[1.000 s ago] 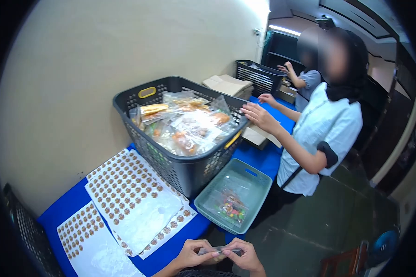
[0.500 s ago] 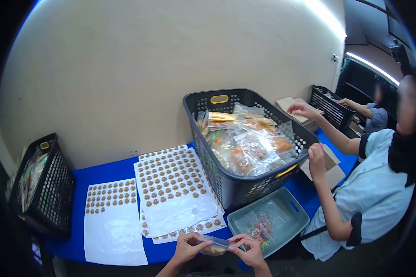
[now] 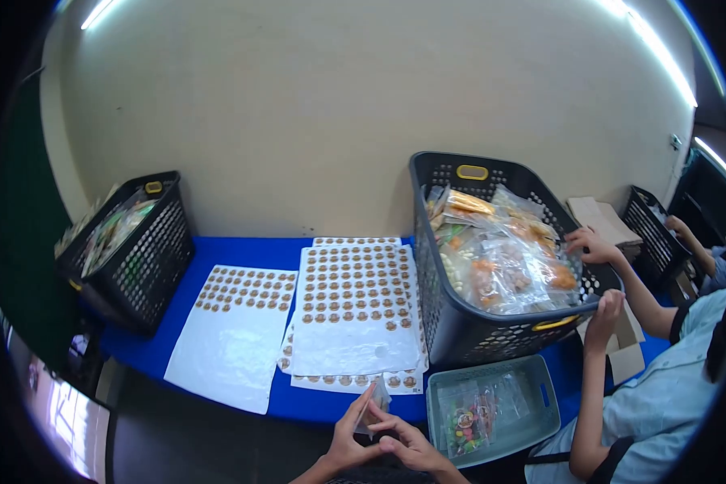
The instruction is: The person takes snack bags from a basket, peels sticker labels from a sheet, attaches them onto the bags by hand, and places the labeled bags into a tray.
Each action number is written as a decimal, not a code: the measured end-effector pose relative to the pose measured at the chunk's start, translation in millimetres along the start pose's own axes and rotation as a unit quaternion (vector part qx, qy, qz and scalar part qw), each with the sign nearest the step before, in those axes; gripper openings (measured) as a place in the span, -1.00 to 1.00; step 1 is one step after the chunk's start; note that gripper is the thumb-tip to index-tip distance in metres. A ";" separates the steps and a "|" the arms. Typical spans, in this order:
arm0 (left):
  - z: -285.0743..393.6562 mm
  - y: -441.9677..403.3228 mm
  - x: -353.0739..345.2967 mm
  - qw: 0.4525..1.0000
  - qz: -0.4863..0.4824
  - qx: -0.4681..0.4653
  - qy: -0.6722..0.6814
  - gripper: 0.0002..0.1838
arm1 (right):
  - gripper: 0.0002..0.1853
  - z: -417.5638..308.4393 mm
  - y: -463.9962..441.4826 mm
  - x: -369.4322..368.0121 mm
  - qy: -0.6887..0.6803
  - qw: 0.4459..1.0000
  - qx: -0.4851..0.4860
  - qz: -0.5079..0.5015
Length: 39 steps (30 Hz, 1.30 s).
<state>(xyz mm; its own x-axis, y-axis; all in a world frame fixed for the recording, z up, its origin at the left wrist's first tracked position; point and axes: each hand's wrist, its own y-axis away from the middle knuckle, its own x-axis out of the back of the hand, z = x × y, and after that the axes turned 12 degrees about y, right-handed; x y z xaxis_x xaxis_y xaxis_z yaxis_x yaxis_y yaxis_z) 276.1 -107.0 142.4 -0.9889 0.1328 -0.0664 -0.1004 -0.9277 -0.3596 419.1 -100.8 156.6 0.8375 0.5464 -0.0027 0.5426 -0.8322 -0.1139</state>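
Between my two hands, just below the table's front edge, is a small clear plastic bag [image 3: 381, 393], tilted upright; its contents are hard to make out. My left hand [image 3: 348, 438] grips the bag's left side, with its fingers pointing up. On the other side, the fingers of my right hand [image 3: 409, 445] press against the lower part of it. Behind the bag lie overlapping sheets of round brown stickers [image 3: 351, 282], their lower part peeled bare. A grey-green tray [image 3: 550, 419] stands right of my hands, with a few clear packets of colourful contents [image 3: 474, 423] in it.
A big dark basket [image 3: 492, 343] full of bagged food stands at the right. Another sticker sheet [image 3: 226, 347] and a second dark basket [image 3: 165, 242] are at the left. A co-worker's hand [image 3: 607, 305] holds the big basket's rim; the other hand reaches inside.
My view has swung left, so things sit further right. The bag has turned from lying flat between both hands to standing on edge, and my hands have come closer together.
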 end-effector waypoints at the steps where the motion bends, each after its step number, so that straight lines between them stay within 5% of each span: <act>1: 3.5 1.5 -3.4 0.997 0.074 -0.015 -0.019 -0.34 | -0.85 4.2 -0.2 3.8 -0.001 1.000 -0.001 -0.015; 3: -1.0 11.1 7.3 0.992 0.113 0.032 0.037 -0.52 | -0.81 22.8 -2.7 14.3 0.111 0.991 0.058 -0.047; 5: -1.7 16.6 10.2 0.981 0.180 0.059 0.042 -0.85 | -0.74 32.4 -5.4 10.9 0.139 0.986 0.039 0.085; 6: 2.5 19.5 11.5 0.979 0.190 0.058 0.039 -0.85 | -0.74 23.6 -8.1 7.3 0.218 0.961 0.041 0.167; 10: 10.7 30.9 13.6 0.984 0.156 0.092 0.000 -0.84 | -0.73 5.8 -17.8 2.2 0.202 0.971 0.010 0.128; 12: 14.2 31.1 13.4 0.987 0.139 0.078 -0.020 -0.84 | -0.71 4.7 -21.2 4.5 0.123 0.990 0.044 -0.060; 14: 21.1 31.3 13.3 0.986 0.146 0.080 -0.009 -0.85 | -0.77 10.4 -22.6 2.4 0.120 0.987 0.037 -0.097; 24: 18.9 25.2 42.4 0.990 0.136 0.026 0.023 -0.89 | -0.89 15.0 -32.8 0.9 0.130 0.990 0.050 0.008; 26: 27.5 24.4 48.1 0.986 0.114 0.098 0.068 -0.90 | -0.89 11.0 -34.1 2.7 0.044 0.998 0.028 0.018; 33: 19.3 26.3 55.9 0.986 0.105 0.111 0.063 -0.84 | -0.93 3.6 -37.0 -3.0 0.131 0.988 0.067 0.051; 35: 24.6 23.1 47.0 0.966 0.171 0.086 0.172 -0.76 | -0.92 8.6 -37.3 -4.9 0.132 0.984 0.078 0.087; 39: 23.3 22.1 49.2 0.962 0.245 -0.020 0.122 -0.70 | -0.93 13.3 -38.6 -2.8 0.149 0.960 0.082 0.223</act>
<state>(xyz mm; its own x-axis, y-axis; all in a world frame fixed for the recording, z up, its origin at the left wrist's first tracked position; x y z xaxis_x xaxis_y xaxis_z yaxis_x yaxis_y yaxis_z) 222.6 -129.1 152.9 -0.8607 -0.2339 -0.4521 0.3801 -0.8862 -0.2651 395.0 -68.9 147.8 0.9787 0.0690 0.1934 0.1297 -0.9379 -0.3218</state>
